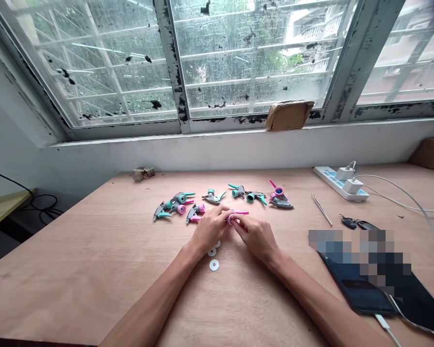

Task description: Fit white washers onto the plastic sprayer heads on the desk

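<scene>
My left hand (pixel 214 222) is closed round a trigger spray head (pixel 230 220) whose pink collar and pink lever show between my hands. The fingertips of my right hand (pixel 256 234) pinch at the collar from the other side. My fingers hide most of its body. Just below my left hand lie a few flat white ring washers (pixel 214 260). Beyond the hands are several more grey spray heads, some with teal parts (pixel 161 211) and some with pink ones (pixel 281 198).
On the right are a power strip (pixel 329 177) with two chargers, tweezers (pixel 321 210), a dark key fob (pixel 348 222) and a phone (pixel 363 289) on a white cable. Small brown blocks (pixel 143 173) sit at the back left. A window with a sill rises behind the table.
</scene>
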{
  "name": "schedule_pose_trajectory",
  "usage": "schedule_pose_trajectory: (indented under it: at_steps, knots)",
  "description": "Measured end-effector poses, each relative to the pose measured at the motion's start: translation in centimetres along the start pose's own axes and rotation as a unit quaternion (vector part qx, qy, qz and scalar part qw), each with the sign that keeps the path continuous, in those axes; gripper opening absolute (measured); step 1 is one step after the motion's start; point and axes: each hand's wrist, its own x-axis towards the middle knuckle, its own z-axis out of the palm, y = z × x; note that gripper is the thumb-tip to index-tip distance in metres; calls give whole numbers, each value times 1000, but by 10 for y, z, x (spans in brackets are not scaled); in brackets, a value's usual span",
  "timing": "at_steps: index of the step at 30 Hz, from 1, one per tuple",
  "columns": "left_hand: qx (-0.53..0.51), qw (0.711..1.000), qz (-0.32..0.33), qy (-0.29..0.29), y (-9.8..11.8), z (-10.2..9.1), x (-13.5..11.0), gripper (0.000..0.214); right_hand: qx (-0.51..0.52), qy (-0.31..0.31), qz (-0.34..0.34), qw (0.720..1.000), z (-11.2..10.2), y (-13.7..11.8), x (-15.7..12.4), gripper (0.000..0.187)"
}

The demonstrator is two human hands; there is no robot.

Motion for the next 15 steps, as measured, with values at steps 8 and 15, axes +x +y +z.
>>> schedule_pose_trajectory:
  at_steps: [8,15]
  knots:
    - [-32,999,-1,9,2,2,0,23,-45,21,-29,998,1,1,0,23]
    - [-63,998,-14,20,3,3,2,19,-102,73,-64,990,0,2,0,28]
